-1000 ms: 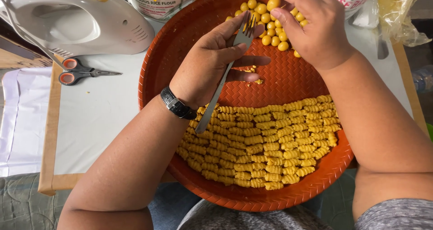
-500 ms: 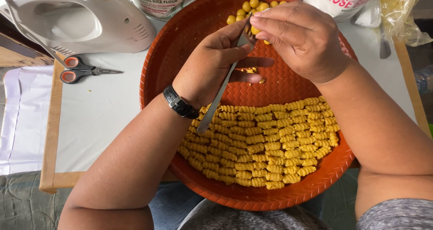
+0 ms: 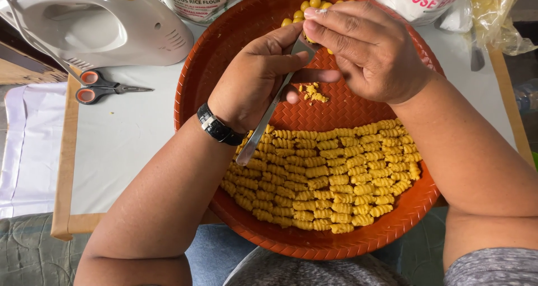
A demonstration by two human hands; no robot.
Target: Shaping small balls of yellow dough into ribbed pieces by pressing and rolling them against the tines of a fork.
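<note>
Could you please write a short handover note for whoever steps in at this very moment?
Left hand grips a silver metal fork over the round orange woven tray. Right hand presses a bit of yellow dough against the fork's head.
Small round yellow dough balls wait at the tray's far edge; a few crumbs lie mid-tray.
Done: rows of ridged yellow dough curls fill the near half.
Left: the remaining balls are unshaped.

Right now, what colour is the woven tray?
Reddish-orange woven tray; the head view shows it best.
</note>
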